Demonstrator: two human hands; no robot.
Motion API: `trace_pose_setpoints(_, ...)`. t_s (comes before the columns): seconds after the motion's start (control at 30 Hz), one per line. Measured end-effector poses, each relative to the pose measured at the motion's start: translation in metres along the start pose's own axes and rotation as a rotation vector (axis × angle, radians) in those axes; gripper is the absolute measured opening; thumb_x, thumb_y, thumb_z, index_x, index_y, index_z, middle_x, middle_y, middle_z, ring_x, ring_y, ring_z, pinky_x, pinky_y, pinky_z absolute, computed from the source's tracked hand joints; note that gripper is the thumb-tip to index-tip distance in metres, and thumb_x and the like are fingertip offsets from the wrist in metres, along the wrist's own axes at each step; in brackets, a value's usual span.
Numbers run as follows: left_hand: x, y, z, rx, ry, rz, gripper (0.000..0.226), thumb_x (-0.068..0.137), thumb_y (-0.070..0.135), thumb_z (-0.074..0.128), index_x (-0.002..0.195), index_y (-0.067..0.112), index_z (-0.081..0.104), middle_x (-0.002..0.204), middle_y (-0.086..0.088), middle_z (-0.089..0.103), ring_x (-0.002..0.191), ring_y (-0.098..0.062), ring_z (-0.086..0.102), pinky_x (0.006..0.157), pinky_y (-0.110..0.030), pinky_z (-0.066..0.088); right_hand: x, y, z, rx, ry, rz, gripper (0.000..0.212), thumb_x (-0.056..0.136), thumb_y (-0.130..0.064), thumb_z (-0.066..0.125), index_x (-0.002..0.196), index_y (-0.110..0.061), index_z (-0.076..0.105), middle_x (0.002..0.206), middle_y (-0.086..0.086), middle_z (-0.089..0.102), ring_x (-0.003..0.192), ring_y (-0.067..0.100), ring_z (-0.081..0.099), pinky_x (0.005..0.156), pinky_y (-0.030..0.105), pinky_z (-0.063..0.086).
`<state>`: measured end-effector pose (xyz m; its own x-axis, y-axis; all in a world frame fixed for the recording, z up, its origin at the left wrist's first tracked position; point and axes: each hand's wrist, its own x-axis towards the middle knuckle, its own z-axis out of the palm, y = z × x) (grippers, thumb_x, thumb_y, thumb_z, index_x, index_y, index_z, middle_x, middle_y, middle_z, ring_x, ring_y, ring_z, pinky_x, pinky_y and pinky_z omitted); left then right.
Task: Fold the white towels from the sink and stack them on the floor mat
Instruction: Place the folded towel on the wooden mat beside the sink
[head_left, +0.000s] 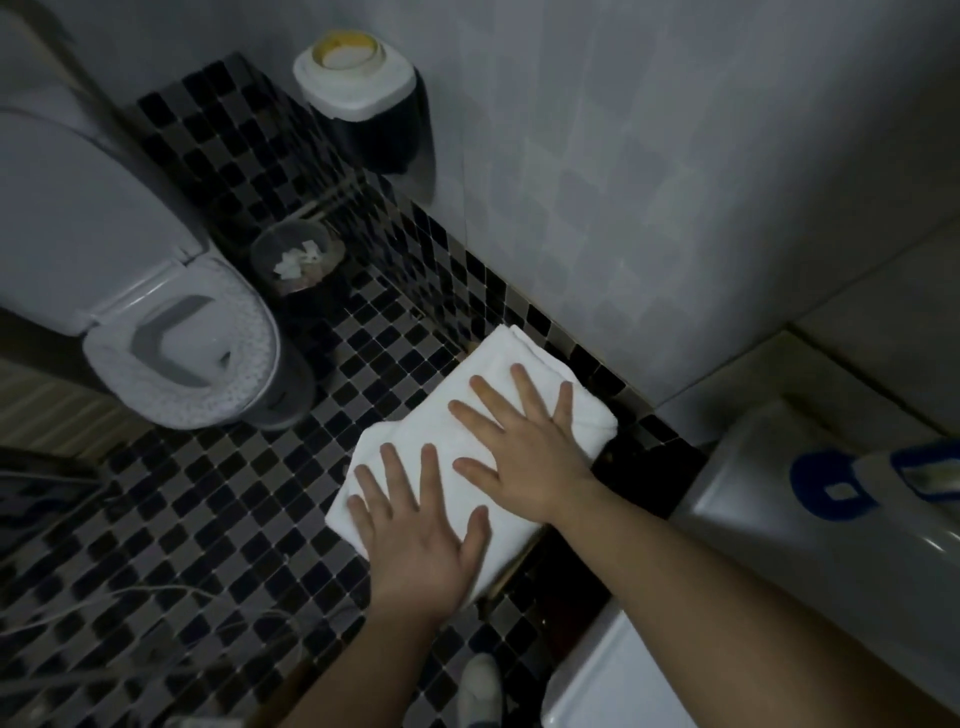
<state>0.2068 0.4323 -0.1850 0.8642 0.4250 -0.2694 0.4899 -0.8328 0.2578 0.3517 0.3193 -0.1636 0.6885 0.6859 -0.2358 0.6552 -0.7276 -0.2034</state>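
Note:
A folded white towel (498, 374) lies on the floor beside the wall, resting on a dark mat (566, 571) whose edge shows under it at the lower right. Both hands lie flat on top of the towel with fingers spread. My left hand (415, 535) presses its near end. My right hand (524, 441) presses its middle and far part. Neither hand grips anything. How many layers the towel has cannot be told.
A toilet (171, 343) with raised lid stands at the left. A small waste bin (298, 257) sits next to it. A paper holder (358, 98) hangs on the wall. A white sink edge (810, 493) lies at the right. My shoe (480, 686) is below.

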Motion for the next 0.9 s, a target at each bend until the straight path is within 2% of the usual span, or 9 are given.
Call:
trace_pose_setpoints(0.13, 0.000, -0.004, 0.011, 0.024, 0.008, 0.027, 0.087, 0.091, 0.073, 0.020, 0.160, 0.023, 0.006, 0.166, -0.022, -0.009, 0.149, -0.047, -0.017, 0.118, -0.068, 0.006, -0.001, 0.000, 0.010, 0.000, 0.010, 0.018, 0.067, 0.091, -0.077, 0.018, 0.152, -0.051, 0.008, 0.166, -0.014, 0.000, 0.152, 0.032, -0.014, 0.109, 0.073, -0.014)
trace_pose_setpoints(0.33, 0.008, -0.010, 0.017, 0.032, 0.013, 0.021, 0.087, 0.090, 0.074, 0.021, 0.160, 0.025, 0.006, 0.166, -0.021, -0.008, 0.150, -0.046, -0.017, 0.117, -0.069, 0.007, 0.010, -0.001, 0.014, -0.027, 0.016, 0.014, 0.067, 0.091, -0.076, 0.020, 0.152, -0.048, 0.018, 0.166, -0.009, 0.013, 0.153, 0.035, 0.001, 0.110, 0.076, -0.003)
trace_pose_setpoints(0.5, 0.010, -0.005, 0.017, 0.015, 0.013, 0.008, 0.086, 0.090, 0.074, 0.022, 0.160, 0.026, 0.005, 0.166, -0.020, -0.008, 0.150, -0.045, -0.018, 0.118, -0.068, 0.005, 0.010, 0.001, 0.014, -0.049, 0.008, 0.025, 0.069, 0.090, -0.077, 0.016, 0.153, -0.048, 0.013, 0.167, -0.010, 0.007, 0.153, 0.034, -0.004, 0.110, 0.075, -0.003)
trace_pose_setpoints(0.63, 0.007, -0.008, 0.014, 0.027, -0.003, 0.018, 0.085, 0.091, 0.073, 0.021, 0.160, 0.027, 0.001, 0.166, -0.019, -0.011, 0.150, -0.044, -0.019, 0.119, -0.066, 0.000, 0.007, -0.001, 0.012, -0.050, -0.039, 0.048, 0.068, 0.090, -0.077, 0.012, 0.152, -0.051, 0.000, 0.166, -0.013, -0.004, 0.152, 0.031, -0.013, 0.111, 0.071, -0.011)
trace_pose_setpoints(0.77, 0.003, -0.007, 0.003, 0.008, -0.075, 0.009, 0.086, 0.090, 0.075, 0.015, 0.158, 0.029, -0.013, 0.163, -0.014, -0.026, 0.147, -0.042, -0.028, 0.119, -0.063, -0.007, 0.002, -0.007, 0.002, -0.067, -0.120, 0.059, 0.069, 0.090, -0.077, 0.010, 0.152, -0.050, -0.006, 0.166, -0.013, -0.011, 0.150, 0.031, -0.020, 0.110, 0.069, -0.016)
trace_pose_setpoints(0.9, -0.004, 0.000, -0.019, -0.028, -0.149, 0.021, 0.086, 0.091, 0.074, 0.016, 0.157, 0.029, -0.016, 0.162, -0.015, -0.028, 0.146, -0.043, -0.029, 0.119, -0.063, -0.009, -0.009, -0.017, -0.018, -0.125, -0.198, 0.097, 0.068, 0.092, -0.074, 0.010, 0.152, -0.048, -0.012, 0.165, -0.012, -0.017, 0.149, 0.033, -0.024, 0.110, 0.070, -0.012)
